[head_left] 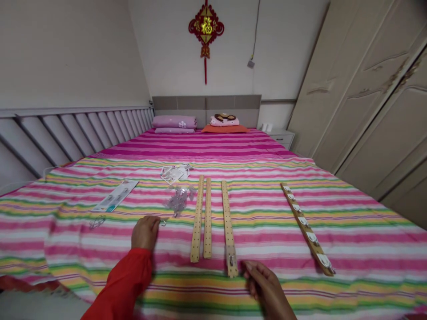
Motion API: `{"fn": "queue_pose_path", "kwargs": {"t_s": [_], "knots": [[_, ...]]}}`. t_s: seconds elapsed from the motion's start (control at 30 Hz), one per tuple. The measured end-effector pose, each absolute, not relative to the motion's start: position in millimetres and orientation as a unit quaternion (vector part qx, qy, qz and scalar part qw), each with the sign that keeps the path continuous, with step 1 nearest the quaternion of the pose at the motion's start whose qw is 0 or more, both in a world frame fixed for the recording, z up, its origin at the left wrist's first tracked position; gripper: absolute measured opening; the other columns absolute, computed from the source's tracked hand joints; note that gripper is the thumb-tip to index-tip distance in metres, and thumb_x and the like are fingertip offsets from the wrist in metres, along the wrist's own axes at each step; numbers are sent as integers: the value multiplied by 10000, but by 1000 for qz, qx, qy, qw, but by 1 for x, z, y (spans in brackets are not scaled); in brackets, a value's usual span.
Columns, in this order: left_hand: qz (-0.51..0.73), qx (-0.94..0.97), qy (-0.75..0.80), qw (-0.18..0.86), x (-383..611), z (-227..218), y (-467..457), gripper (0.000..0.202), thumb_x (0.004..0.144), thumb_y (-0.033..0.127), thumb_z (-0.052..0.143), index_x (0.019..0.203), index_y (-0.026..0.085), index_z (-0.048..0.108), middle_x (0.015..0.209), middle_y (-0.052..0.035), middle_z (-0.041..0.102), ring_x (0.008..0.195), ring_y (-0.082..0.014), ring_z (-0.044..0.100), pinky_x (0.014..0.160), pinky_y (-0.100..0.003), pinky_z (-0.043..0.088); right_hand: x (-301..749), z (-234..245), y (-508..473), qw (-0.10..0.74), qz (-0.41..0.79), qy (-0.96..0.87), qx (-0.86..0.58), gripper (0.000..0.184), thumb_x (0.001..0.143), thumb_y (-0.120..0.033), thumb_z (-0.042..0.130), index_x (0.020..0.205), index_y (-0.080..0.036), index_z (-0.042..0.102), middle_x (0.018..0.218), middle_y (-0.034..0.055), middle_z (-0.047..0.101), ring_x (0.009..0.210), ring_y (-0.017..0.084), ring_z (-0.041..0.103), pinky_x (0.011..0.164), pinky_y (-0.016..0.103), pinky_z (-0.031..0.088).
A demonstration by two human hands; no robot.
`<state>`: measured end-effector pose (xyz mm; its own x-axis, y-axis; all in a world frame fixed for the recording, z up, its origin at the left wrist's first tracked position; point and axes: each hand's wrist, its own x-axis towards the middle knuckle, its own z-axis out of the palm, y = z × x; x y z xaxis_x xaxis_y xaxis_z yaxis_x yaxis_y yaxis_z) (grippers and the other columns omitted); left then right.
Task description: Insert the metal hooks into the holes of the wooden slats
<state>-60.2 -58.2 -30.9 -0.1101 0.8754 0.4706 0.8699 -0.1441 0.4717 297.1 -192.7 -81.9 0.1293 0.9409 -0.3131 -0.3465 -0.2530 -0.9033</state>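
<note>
My left hand [146,233] is closed in a pinch, with a small metal hook [163,223] at its fingertips. My right hand [263,284] is curled, thumb and forefinger together; whether anything small sits between them is hidden. Just left of its fingertips lies a wooden strip with rows of holes [227,213]. A clear plate with a metal hook [231,256] rests on that strip's near end. Two more wooden strips, one [197,222] and another [207,222], lie alongside to the left. Beyond my left hand is a clear bag of small metal parts [178,202].
On the right lies a wooden strip fitted with white hooks [303,221]. To the left are a packaging card [116,195] and a loose wire-like piece [97,222]. More packaging [175,173] lies farther back. The striped bedspread [260,213] covers the bed; a slatted rail [66,133] borders its left.
</note>
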Motion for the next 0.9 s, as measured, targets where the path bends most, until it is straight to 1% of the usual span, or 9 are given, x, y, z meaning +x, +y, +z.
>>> {"fn": "queue_pose_path", "kwargs": {"t_s": [0.1, 0.17, 0.27, 0.33, 0.43, 0.53, 0.67, 0.77, 0.9], "knots": [[445, 568, 679, 136, -57, -25, -67, 311, 702, 428, 566, 818, 165, 684, 855, -91, 702, 839, -255, 610, 785, -363, 469, 297, -75, -190, 545, 583, -302, -521, 392, 619, -529, 730, 690, -152, 649, 528, -6, 560, 371, 56, 380, 374, 199, 244], [500, 483, 671, 255, -50, -18, -76, 388, 613, 474, 661, 835, 156, 677, 860, -83, 713, 833, -241, 625, 760, -335, 485, 297, -67, -187, 545, 571, -318, -526, 401, 608, -538, 731, 684, -152, 648, 530, -7, 560, 365, 56, 376, 374, 203, 250], [522, 424, 620, 404, -32, -3, -93, 469, 525, 468, 747, 861, 149, 676, 899, -87, 718, 866, -223, 634, 781, -306, 488, 294, -52, -183, 546, 554, -344, -526, 416, 595, -548, 732, 702, -153, 657, 559, -4, 574, 368, 56, 380, 375, 205, 260], [511, 432, 593, 449, -15, 9, -104, 470, 523, 464, 758, 865, 151, 679, 890, -84, 718, 855, -214, 638, 781, -300, 488, 291, -42, -181, 548, 546, -366, -518, 429, 595, -554, 729, 717, -148, 663, 564, 2, 581, 383, 62, 395, 382, 208, 269], [480, 495, 583, 430, 11, 28, -116, 449, 518, 442, 757, 855, 152, 691, 799, -60, 705, 773, -197, 631, 719, -278, 491, 283, -28, -178, 546, 542, -399, -499, 425, 607, -550, 726, 713, -145, 654, 534, -6, 562, 402, 71, 408, 398, 213, 292], [441, 594, 563, 369, 33, 40, -123, 407, 577, 403, 709, 911, 172, 690, 674, -11, 645, 663, -163, 599, 645, -258, 481, 275, -19, -176, 550, 539, -431, -470, 398, 642, -529, 712, 748, -151, 647, 544, -14, 545, 446, 89, 442, 433, 220, 347], [351, 755, 503, 231, 58, 44, -131, 386, 719, 281, 580, 1095, 202, 619, 716, 3, 628, 684, -146, 584, 678, -268, 465, 266, -10, -173, 586, 456, -496, -450, 323, 717, -447, 679, 890, -174, 668, 689, 7, 564, 537, 112, 493, 496, 241, 408], [284, 836, 447, 142, 74, 42, -138, 452, 747, 184, 531, 1198, 209, 544, 714, 5, 623, 668, -141, 567, 672, -281, 447, 265, -2, -173, 599, 367, -561, -438, 265, 767, -354, 650, 988, -210, 676, 826, 35, 563, 629, 128, 521, 548, 253, 431], [257, 879, 393, 86, 90, 43, -142, 561, 717, 88, 499, 1261, 226, 478, 701, 16, 616, 656, -140, 556, 689, -296, 434, 268, 4, -177, 584, 326, -618, -413, 156, 838, -283, 570, 905, -215, 693, 808, 45, 567, 697, 151, 549, 609, 270, 450]]}}
